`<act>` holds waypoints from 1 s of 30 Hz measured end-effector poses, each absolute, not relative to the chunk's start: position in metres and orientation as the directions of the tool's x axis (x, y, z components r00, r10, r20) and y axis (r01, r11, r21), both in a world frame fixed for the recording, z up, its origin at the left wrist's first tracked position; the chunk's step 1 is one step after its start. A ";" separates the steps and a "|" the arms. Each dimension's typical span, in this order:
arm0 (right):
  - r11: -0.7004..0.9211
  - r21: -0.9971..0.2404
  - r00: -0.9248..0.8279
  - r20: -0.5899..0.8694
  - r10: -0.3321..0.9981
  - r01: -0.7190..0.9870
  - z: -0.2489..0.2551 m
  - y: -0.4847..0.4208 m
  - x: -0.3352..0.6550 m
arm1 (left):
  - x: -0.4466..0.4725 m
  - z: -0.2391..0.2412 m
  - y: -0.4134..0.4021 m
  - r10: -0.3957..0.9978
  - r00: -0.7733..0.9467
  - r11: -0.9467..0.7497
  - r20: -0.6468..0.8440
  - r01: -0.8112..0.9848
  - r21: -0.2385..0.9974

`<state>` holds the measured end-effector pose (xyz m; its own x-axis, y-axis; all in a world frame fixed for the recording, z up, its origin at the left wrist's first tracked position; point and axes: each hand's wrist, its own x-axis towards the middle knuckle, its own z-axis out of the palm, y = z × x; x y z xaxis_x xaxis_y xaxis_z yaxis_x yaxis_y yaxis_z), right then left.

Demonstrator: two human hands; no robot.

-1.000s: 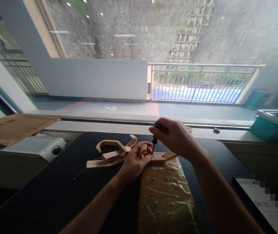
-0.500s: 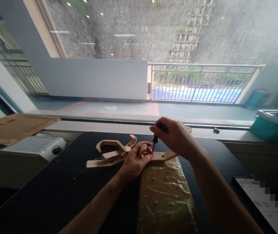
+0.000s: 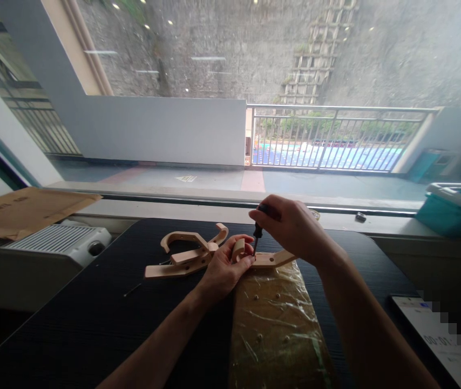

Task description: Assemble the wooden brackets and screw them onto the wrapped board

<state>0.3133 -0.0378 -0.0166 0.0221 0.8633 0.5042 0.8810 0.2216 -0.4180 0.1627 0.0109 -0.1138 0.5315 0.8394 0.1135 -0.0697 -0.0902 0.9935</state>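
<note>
My right hand (image 3: 291, 224) is closed around the black handle of a screwdriver (image 3: 258, 231), which points down with its tip at a hole in a pale wooden hook piece (image 3: 269, 260). That piece lies across the far end of a board wrapped in clear film (image 3: 275, 324). My left hand (image 3: 224, 265) grips the curled end of the same piece, thumb close to the screwdriver tip. Whether a screw sits under the tip is hidden. Left of my hand, several similar wooden hooks (image 3: 182, 237) lie overlapping on the dark table.
A long screw (image 3: 132, 290) lies on the black table (image 3: 93, 324). A tablet or phone with a timer (image 3: 433, 335) rests at the right. Beyond are a cardboard sheet (image 3: 32, 210), a white heater (image 3: 64, 237), a small dark object on the sill (image 3: 360, 216) and a teal bin (image 3: 441, 208).
Both hands stay at the same spot on the wooden hook piece, the screwdriver still upright in the hole. The whole view has shifted very slightly.
</note>
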 end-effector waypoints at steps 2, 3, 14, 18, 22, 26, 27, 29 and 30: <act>0.198 -0.409 0.042 0.508 0.860 0.891 -0.018 -0.036 0.313 | 0.163 -0.113 0.011 0.835 0.539 -0.085 0.106 -0.064 0.994; 0.198 -0.411 0.044 0.509 0.860 0.890 -0.018 -0.036 0.312 | 0.163 -0.113 0.012 0.835 0.541 -0.083 0.103 -0.061 0.995; 0.326 -0.426 -0.093 0.482 0.871 0.844 -0.012 -0.044 0.316 | 0.162 -0.114 0.010 0.845 0.522 -0.097 0.116 -0.064 0.993; 0.294 -0.427 -0.047 0.501 0.864 0.855 -0.014 -0.041 0.317 | 0.163 -0.113 0.010 0.846 0.521 -0.088 0.109 -0.066 0.994; 0.245 -0.419 0.001 0.507 0.862 0.874 -0.015 -0.040 0.317 | 0.163 -0.112 0.010 0.842 0.529 -0.082 0.105 -0.066 0.994; 0.252 -0.403 -0.023 0.493 0.870 0.880 -0.012 -0.044 0.315 | 0.163 -0.113 0.011 0.840 0.531 -0.083 0.106 -0.067 0.994; 0.272 -0.406 -0.047 0.484 0.874 0.873 -0.011 -0.045 0.314 | 0.162 -0.114 0.011 0.843 0.528 -0.085 0.107 -0.067 0.994; 0.305 -0.419 -0.080 0.475 0.877 0.855 -0.010 -0.048 0.313 | 0.163 -0.116 0.011 0.847 0.520 -0.089 0.113 -0.070 0.994; 0.313 -0.424 -0.085 0.475 0.876 0.850 -0.009 -0.048 0.313 | 0.163 -0.117 0.011 0.848 0.517 -0.091 0.117 -0.075 0.993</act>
<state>0.3125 -0.0482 -0.0094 -0.0854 0.8760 0.4746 0.8501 0.3125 -0.4238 0.1625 0.0112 -0.1167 0.5171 0.8479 0.1171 -0.0750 -0.0914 0.9930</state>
